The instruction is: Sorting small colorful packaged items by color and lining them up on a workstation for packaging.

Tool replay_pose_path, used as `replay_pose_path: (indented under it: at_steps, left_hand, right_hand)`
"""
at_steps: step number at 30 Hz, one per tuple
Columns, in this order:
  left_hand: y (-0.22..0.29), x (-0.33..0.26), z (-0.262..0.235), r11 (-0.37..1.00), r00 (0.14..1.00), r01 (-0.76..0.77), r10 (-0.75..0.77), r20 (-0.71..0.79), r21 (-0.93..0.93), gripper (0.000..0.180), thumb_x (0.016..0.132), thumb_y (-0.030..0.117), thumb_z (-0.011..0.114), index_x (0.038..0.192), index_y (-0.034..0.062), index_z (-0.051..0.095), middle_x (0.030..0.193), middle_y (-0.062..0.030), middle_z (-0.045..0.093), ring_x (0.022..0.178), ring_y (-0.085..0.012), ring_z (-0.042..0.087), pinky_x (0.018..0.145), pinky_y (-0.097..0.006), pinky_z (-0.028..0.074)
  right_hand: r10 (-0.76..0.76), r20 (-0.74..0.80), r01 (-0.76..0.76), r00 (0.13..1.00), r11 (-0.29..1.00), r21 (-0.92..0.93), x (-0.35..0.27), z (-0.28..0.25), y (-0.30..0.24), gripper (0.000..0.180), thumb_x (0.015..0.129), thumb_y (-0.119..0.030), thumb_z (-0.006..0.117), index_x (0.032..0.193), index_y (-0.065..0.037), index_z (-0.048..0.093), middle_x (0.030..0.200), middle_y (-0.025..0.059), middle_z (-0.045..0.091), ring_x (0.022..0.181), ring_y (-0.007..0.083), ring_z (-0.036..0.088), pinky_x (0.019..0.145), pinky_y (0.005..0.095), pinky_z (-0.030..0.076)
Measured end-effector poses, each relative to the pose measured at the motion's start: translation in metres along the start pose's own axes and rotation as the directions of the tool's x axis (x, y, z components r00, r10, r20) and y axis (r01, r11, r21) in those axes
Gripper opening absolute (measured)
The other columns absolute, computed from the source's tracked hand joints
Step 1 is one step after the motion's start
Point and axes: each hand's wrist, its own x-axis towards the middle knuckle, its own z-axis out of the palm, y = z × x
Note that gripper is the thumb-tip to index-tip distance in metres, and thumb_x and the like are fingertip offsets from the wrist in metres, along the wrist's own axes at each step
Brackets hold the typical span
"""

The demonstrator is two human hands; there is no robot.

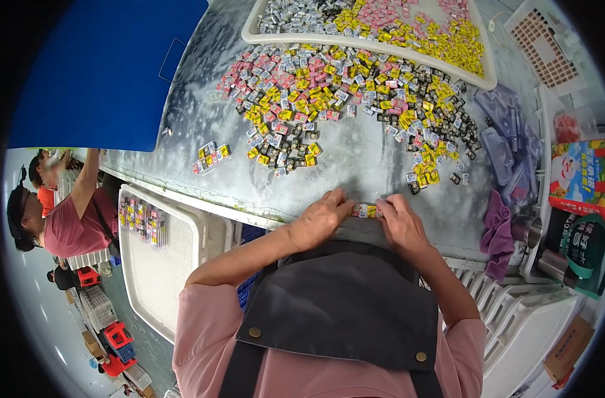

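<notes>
Near the table's front edge, a short row of small wrapped blocks (366,210) in yellow, red and white lies between my hands. My left hand (319,217) is closed with its fingertips at the left end of the row. At the right end are the fingertips of my right hand (402,222), also closed. Something clear, like thin plastic, seems to surround the row, though my fingers hide its ends. Farther left on the table lies a clear pack (211,158) holding similar blocks in rows. Beyond my hands a wide pile of loose blocks (309,99) spreads, pink, yellow, black and white.
A white tray (375,45) of sorted blocks stands at the back. On the right are clear purplish plastic pieces (504,142), a purple cloth (496,235) and a metal cup (526,231). White trays (160,265) stand low left. Another person (70,225) works beyond a blue panel (103,73).
</notes>
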Motion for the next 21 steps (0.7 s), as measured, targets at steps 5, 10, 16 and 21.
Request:
replay_pose_path:
  at_steps: [5,10,16,21]
  left_hand:
    - [0.004,-0.005,-0.007,0.999,0.999,0.047,-0.047,-0.003,-0.016,0.033,0.083,-0.002,0.066,0.116,-0.0052,0.063,0.103,-0.0183,0.057,0.091,-0.0342,0.063,0.080,-0.040,0.054]
    - [-0.007,-0.017,-0.002,1.000,0.999,-0.008,0.009,-0.042,0.017,0.033,0.082,-0.002,0.067,0.114,-0.0060,0.063,0.106,-0.0186,0.058,0.093,-0.0335,0.063,0.080,-0.039,0.054]
    - [-0.011,-0.028,-0.010,0.963,0.984,-0.177,0.178,0.012,0.204,0.040,0.078,0.001,0.068,0.116,-0.0082,0.063,0.115,-0.0180,0.058,0.100,-0.0328,0.060,0.086,-0.040,0.053]
    - [-0.008,-0.020,-0.003,0.957,0.985,-0.170,0.174,0.001,0.237,0.048,0.081,0.005,0.065,0.127,-0.0065,0.058,0.130,-0.0182,0.055,0.116,-0.0345,0.056,0.101,-0.045,0.047]
  right_hand:
    - [0.067,-0.050,-0.058,0.997,0.986,0.158,-0.004,-0.006,0.003,0.024,0.085,0.000,0.068,0.109,-0.001,0.062,0.105,0.0159,0.056,0.090,0.0357,0.062,0.075,0.0434,0.052]
    - [-0.108,-0.211,0.135,0.972,0.983,0.120,-0.010,0.004,0.014,0.022,0.081,0.000,0.073,0.101,0.001,0.065,0.101,0.0135,0.062,0.086,0.0328,0.063,0.072,0.0406,0.053]
    - [-0.275,-0.145,0.248,0.950,0.952,-0.179,-0.028,0.007,0.025,0.035,0.077,-0.006,0.076,0.110,0.001,0.067,0.114,0.0119,0.065,0.095,0.0292,0.064,0.080,0.0397,0.054]
    - [-0.265,-0.068,0.243,0.962,0.941,-0.234,-0.023,0.001,0.015,0.048,0.079,-0.022,0.076,0.119,0.001,0.063,0.126,0.0123,0.061,0.114,0.0297,0.057,0.100,0.0456,0.046]
